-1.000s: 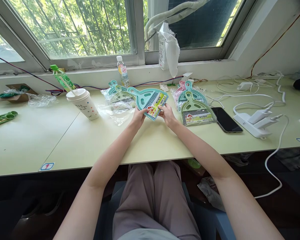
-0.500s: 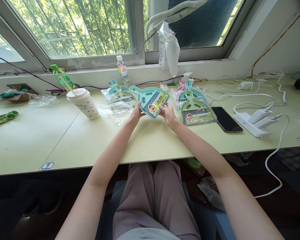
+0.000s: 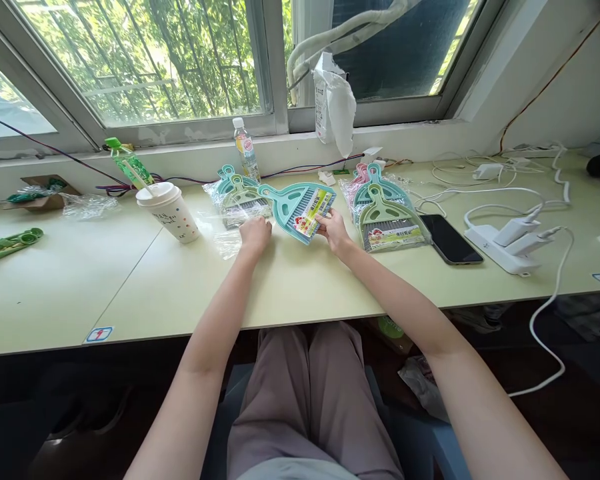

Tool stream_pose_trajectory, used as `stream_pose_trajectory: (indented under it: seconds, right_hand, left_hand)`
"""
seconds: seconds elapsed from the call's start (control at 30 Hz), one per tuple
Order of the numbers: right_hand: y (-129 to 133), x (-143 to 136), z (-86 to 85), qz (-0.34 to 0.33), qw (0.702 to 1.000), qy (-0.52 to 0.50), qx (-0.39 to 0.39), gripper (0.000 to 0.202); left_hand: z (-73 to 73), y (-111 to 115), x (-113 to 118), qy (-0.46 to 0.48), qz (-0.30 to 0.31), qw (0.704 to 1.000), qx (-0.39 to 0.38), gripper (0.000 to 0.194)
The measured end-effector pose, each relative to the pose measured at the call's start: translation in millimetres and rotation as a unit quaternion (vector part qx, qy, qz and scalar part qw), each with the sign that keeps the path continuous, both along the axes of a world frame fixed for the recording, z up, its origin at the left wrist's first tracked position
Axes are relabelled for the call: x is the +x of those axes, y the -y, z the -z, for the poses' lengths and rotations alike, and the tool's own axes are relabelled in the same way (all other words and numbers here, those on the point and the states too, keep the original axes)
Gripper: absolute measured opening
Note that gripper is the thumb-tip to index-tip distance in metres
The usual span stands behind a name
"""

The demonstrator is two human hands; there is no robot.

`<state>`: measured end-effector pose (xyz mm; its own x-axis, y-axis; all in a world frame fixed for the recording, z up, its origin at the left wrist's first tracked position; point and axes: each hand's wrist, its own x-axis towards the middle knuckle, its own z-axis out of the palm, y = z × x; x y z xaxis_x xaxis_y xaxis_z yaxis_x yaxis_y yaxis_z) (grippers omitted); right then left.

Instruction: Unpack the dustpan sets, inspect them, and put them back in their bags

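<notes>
My right hand point(image 3: 334, 232) grips the lower right corner of a teal dustpan and brush set point(image 3: 303, 210). The set is tilted, with its handle to the left and a yellow printed label over the bristles. My left hand point(image 3: 256, 233) is closed at the edge of a clear plastic bag point(image 3: 226, 243), its fingertips hidden. Behind that hand lies a wrapped green dustpan set point(image 3: 240, 195), with a teal one behind it. Right of my right hand, a green dustpan set point(image 3: 393, 223) lies in front of teal and pink ones.
A white cup point(image 3: 169, 212) with a straw stands left, near a green bottle point(image 3: 130, 163). A clear bottle point(image 3: 247, 150) stands at the back. On the right are a black phone point(image 3: 451, 239), a white power strip point(image 3: 500, 248) and loose cables.
My left hand has let go of the teal dustpan set and moved left and down to the plastic bag. My right hand still holds the set in nearly the same place.
</notes>
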<state>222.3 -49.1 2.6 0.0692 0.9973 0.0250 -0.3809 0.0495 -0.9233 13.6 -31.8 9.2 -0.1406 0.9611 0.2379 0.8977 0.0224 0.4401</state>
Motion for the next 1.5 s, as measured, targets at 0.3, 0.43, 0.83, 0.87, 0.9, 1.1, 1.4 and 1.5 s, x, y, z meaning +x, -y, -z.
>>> stream_pose_trajectory:
  seconds: [0.3, 0.43, 0.83, 0.87, 0.9, 1.1, 1.4, 1.5]
  right_hand:
    - [1, -1, 1.4, -0.021, 0.999, 0.045, -0.017, 0.018]
    - [2, -2, 1.1, -0.027, 0.998, 0.054, -0.03, 0.019]
    - [-3, 1, 3.2, 0.01, 0.999, 0.019, -0.043, 0.019]
    - [-3, 1, 3.6, 0.004, 0.999, 0.014, -0.037, 0.019]
    - [-3, 0, 3.7, -0.002, 1.0, 0.008, -0.03, 0.019]
    - [-4, 0, 0.4, -0.008, 0.999, -0.03, 0.017, 0.021]
    - [-4, 2, 2.4, -0.014, 0.999, -0.02, 0.03, 0.026]
    - [-2, 0, 2.2, -0.028, 0.999, -0.015, 0.027, 0.026]
  left_hand:
    - [-8.1, 5, -1, -0.065, -0.01, 0.998, 0.003, 0.031]
    - [-19.2, 13, 6, -0.18, -0.023, 0.983, 0.007, 0.046]
    - [-22.0, 17, 7, 0.069, 0.065, 0.968, 0.232, 0.025]
    - [-21.4, 18, 8, 0.089, 0.071, 0.962, 0.247, 0.023]
    - [-21.1, 18, 9, 0.105, 0.071, 0.956, 0.263, 0.022]
    - [-22.7, 15, 14, 0.24, -0.032, 0.907, 0.344, 0.075]
    - [-21.1, -13, -7, 0.69, 0.093, 0.717, 0.036, 0.069]
    - [-20.3, -13, -8, 0.704, 0.127, 0.699, 0.007, 0.064]
